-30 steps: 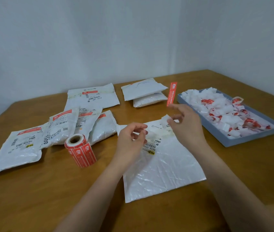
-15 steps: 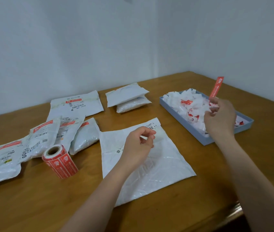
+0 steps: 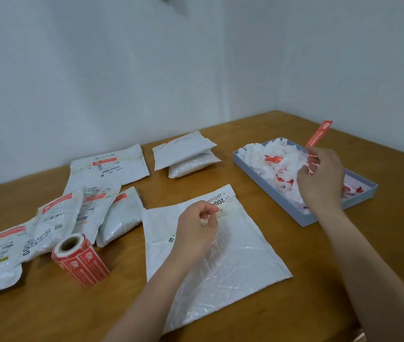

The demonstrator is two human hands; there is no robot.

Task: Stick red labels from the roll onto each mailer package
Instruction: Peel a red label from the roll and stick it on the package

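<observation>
From the head camera, the right hand [image 3: 320, 180] is raised over the blue tray [image 3: 282, 201] of crumpled white and red backing scraps [image 3: 273, 160], its fingers curled and pinching the lower end of a red label [image 3: 318, 134], which stands up and tilts away above the fingertips. The left hand [image 3: 196, 227] hovers over the upper part of a large white mailer [image 3: 220, 262] lying flat on the wooden table [image 3: 48, 317] directly beneath it, fingers curled with thumb and forefinger drawn together on a small pale scrap; what that scrap is cannot be made out. Left of the left hand, close by, the roll of red labels [image 3: 80, 259] stands on end. Beyond the roll and farther left lies a spread of overlapping labelled mailers [image 3: 57, 218], each with a red strip already on it. Beyond the left hand, between the two hands and farther back, two small white mailers [image 3: 186, 154] sit stacked without red strips showing.
</observation>
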